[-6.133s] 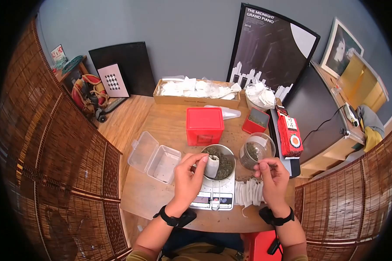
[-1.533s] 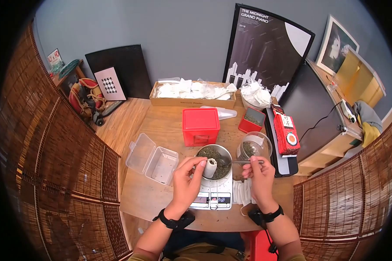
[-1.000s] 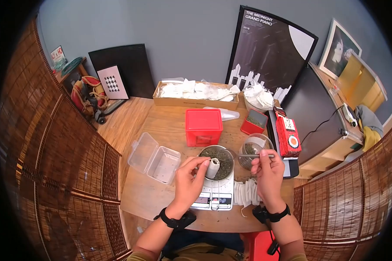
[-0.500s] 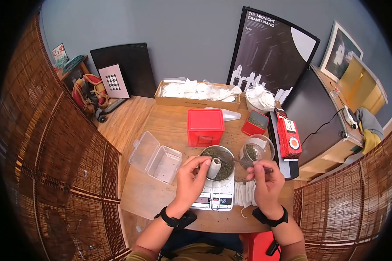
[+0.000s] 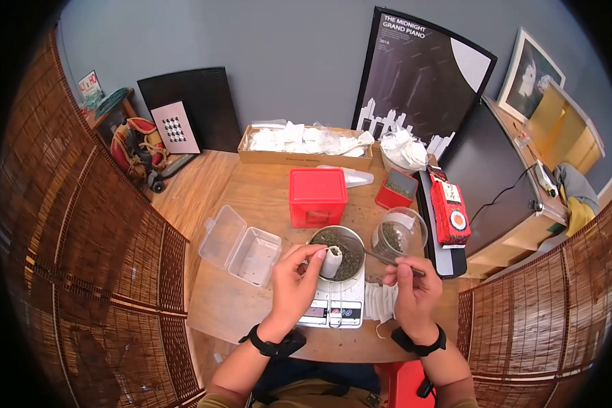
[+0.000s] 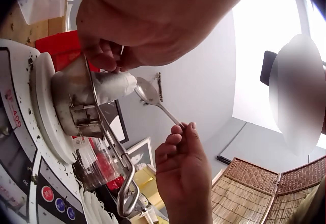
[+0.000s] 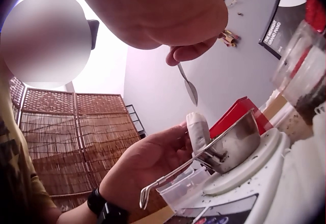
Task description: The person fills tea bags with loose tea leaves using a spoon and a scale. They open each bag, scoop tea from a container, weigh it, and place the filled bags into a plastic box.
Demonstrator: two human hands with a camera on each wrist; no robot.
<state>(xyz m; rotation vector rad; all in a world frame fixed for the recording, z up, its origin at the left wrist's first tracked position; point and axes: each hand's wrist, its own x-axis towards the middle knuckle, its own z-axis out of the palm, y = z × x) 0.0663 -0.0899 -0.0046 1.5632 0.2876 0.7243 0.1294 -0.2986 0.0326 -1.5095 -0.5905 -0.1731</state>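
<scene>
Between thumb and fingers my left hand point(image 5: 292, 289) pinches a small white tea bag point(image 5: 332, 263), held upright with its mouth facing up. Below and around it is a steel pan point(image 7: 237, 143) with a wire handle, filled with dried tea leaves point(image 5: 349, 264). The pan rests on a white kitchen scale point(image 5: 350, 294). My right hand point(image 5: 417, 291) grips a metal spoon point(image 6: 147, 91) by its handle. In both wrist views the spoon's bowl points down toward the bag's mouth, close over it.
Right of the pan stands a clear tub point(image 5: 415, 234) with some leaves; several filled white bags point(image 5: 381, 302) lie below it. Behind are a red tin point(image 5: 317, 194), an open red tin point(image 5: 396, 194) and a carton point(image 5: 306, 158). An open plastic box point(image 5: 255, 257) sits left.
My right hand has come down from its higher position a second ago, and the spoon now slants across between tub and pan. The left hand keeps the tea bag nearly in place.
</scene>
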